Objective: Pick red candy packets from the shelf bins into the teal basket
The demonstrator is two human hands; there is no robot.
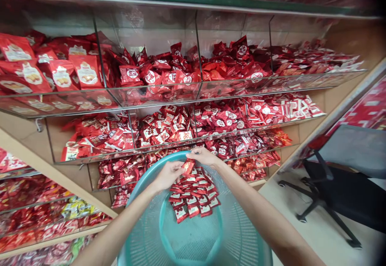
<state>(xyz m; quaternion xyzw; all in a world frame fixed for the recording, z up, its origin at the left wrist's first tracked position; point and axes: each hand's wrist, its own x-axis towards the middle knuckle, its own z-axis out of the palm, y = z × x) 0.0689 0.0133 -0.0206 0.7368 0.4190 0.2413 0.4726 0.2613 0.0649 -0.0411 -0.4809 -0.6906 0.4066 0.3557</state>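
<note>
Inside a teal plastic basket (pixel 141 229), many small red-and-white snack packets (pixel 193 197) lie in overlapping rows on the mesh bottom. Over the far part of this pile, both my hands pinch one red packet (pixel 188 167). My left hand (pixel 169 176) grips its left edge between thumb and fingers. At its top edge, close to the basket's far rim, the fingers of my right hand (pixel 203 156) are closed on it. Parts of the packet are covered by my fingertips.
Glass-fronted shelves (pixel 163 101) full of red snack bags rise behind the basket, the lower ones near its rim. More stocked shelves (pixel 45 209) stand at the left, behind a wooden edge. A black office chair (pixel 346 189) is on the right.
</note>
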